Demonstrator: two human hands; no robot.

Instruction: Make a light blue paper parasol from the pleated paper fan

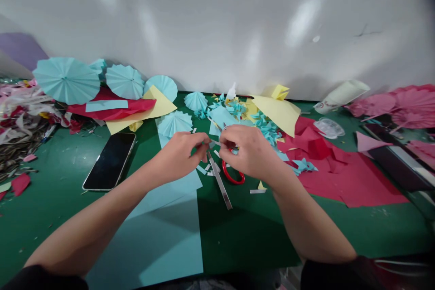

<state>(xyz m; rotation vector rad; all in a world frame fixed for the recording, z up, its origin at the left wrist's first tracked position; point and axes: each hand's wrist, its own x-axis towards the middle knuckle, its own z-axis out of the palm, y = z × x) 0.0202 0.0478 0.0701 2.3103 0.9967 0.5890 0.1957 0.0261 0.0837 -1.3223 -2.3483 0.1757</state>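
Note:
My left hand [185,154] and my right hand [244,150] meet over the middle of the table, fingertips pinched. A small pale strip [215,143] spans the short gap between them, an end in each hand. Beneath my right hand show the red handles of scissors [234,176], with a blade just beyond the knuckles; whether the hand also holds them I cannot tell. A long narrow silvery strip [220,183] slants toward me from below my left fingertips. Small white paper scraps [210,170] lie around it, and light blue sheets [173,235] lie under my left forearm.
Pleated blue paper fans [68,80] line the back left, near a phone [110,161]. Folded blue paper pieces [267,129] are heaped at the back. Red paper [360,181], a clear plastic piece [329,128], a white cup [341,96] and pink fans [404,106] are rightward.

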